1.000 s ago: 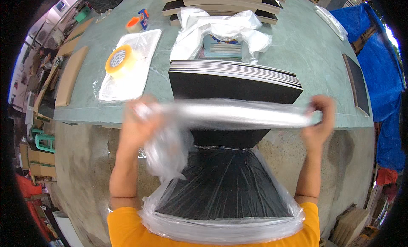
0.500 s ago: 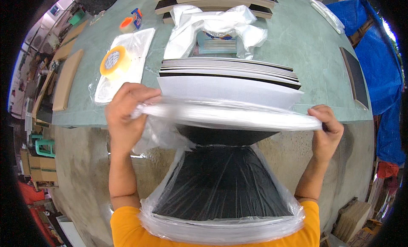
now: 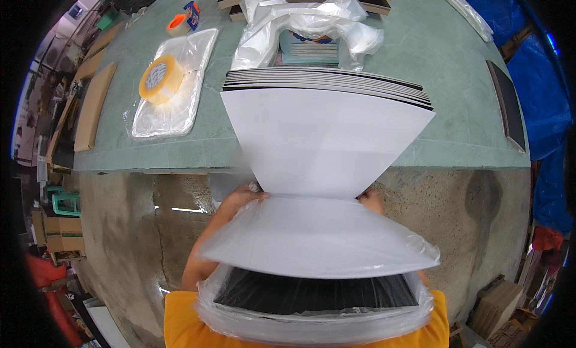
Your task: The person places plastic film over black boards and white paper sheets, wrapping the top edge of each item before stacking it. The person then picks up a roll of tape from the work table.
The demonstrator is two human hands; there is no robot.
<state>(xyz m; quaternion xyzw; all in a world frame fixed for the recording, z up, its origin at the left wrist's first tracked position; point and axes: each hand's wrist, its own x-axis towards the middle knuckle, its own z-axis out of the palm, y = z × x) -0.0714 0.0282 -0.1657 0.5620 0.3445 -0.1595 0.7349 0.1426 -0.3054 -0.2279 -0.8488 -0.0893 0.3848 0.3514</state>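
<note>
Insp. note: white board [image 3: 327, 132] upright before me, front of board stack [image 3: 327, 79] at the table [image 3: 456, 147] edge; clear film [image 3: 324, 237] over its lower pt. My L hand [image 3: 241, 197] pinches film at board's L edge. My R hand [image 3: 372, 199] at R edge, partly hidden; can't tell if pinching. Tape roll [image 3: 171, 78] on flat plastic pkg [image 3: 186, 105], far L.

White sheet [image 3: 327, 138] between fingers [image 3: 258, 196]

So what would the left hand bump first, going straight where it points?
Probably the white sheet, near the clear plastic; the left hand seems just beside it, but depth is unclear.
</note>
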